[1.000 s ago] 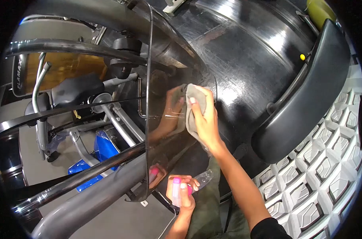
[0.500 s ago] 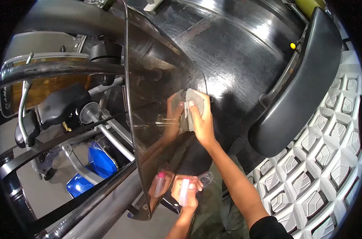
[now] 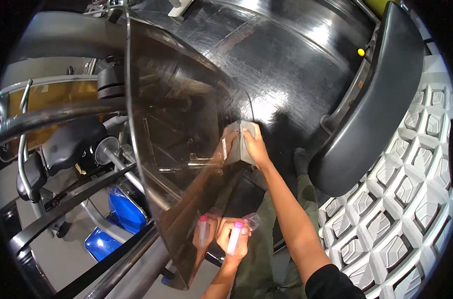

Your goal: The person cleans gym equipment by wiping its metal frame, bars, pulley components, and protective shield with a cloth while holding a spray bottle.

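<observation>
A dark, see-through glossy panel [image 3: 181, 124] stands in front of me and mirrors both hands. My right hand [image 3: 255, 147] grips a folded grey cloth [image 3: 244, 144] and presses it against the panel near its right edge. Lower down, my left hand [image 3: 232, 238] is closed around a small translucent bottle with a pink top [image 3: 235, 239], held beside the panel's lower part. A crumpled-looking clear plastic piece [image 3: 254, 221] sticks out at the right of this hand; what it is I cannot tell.
At right, a long black pad [image 3: 371, 109] stands by a white wall with raised patterns [image 3: 391, 204]. Gym-like machines with metal bars [image 3: 62, 112] and a blue seat [image 3: 124, 212] are at left. Shiny black flooring [image 3: 286, 65] lies beyond the panel.
The right hand and cloth have moved slightly down the panel, and the cloth has turned. The left hand keeps the bottle, its pink top now plainer. The view has shifted a little.
</observation>
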The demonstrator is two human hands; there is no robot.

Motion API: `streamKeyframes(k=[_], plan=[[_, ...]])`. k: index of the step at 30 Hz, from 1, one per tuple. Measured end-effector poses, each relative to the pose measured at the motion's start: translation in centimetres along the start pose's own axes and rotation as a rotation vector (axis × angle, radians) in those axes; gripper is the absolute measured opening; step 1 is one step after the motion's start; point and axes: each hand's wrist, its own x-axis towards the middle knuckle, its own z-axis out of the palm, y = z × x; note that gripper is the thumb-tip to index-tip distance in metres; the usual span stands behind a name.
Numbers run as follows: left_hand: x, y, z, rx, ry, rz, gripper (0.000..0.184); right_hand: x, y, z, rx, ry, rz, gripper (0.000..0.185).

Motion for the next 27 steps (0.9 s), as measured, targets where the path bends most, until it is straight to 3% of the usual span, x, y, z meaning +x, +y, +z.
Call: streamKeyframes(k=[3,6,8,11,14,17,20,24,25,27], plan=[[-0.1,-1.0,0.6,-0.083,0.063,-0.04,0.017,-3.3,-6.4,0.5,0.097,-0.038,-0.266,0.039],[0.5,-0.7,2.2,-0.155,0.159,-0.122,0.018,-9.0,-8.0,-0.4,0.021,-0.143,-0.533,0.038],[1.1,-0.7,2.9,-0.127,0.175,-0.122,0.02,-10.1,-6.0,-1.3,0.037,-0.239,-0.501,0.04],[1.7,-1.3,4.0,-0.097,0.205,-0.11,0.021,-6.2,-1.6,-1.5,-0.101,-0.165,-0.307,0.042],[2.1,-2.2,4.9,-0.012,0.161,-0.083,0.022,1.2,2.4,-1.5,-0.162,-0.114,0.084,0.047],[3.4,-2.2,6.2,-0.078,0.221,-0.134,0.021,3.9,1.6,-1.3,-0.241,-0.081,0.047,0.042],[4.0,-2.7,6.8,-0.02,0.19,-0.131,0.03,0.2,-3.0,-1.1,0.109,-0.112,-0.325,0.035],[4.4,-3.0,7.1,0.018,0.205,-0.14,0.03,-5.0,-1.2,-2.7,0.035,-0.325,-0.347,0.04],[4.3,-3.0,7.1,0.044,0.19,-0.14,0.03,-5.1,0.3,-2.9,0.029,-0.358,-0.25,0.041],[4.3,-3.3,7.3,0.051,0.191,-0.157,0.031,-3.1,5.1,-2.0,0.057,-0.179,-0.196,0.042]])
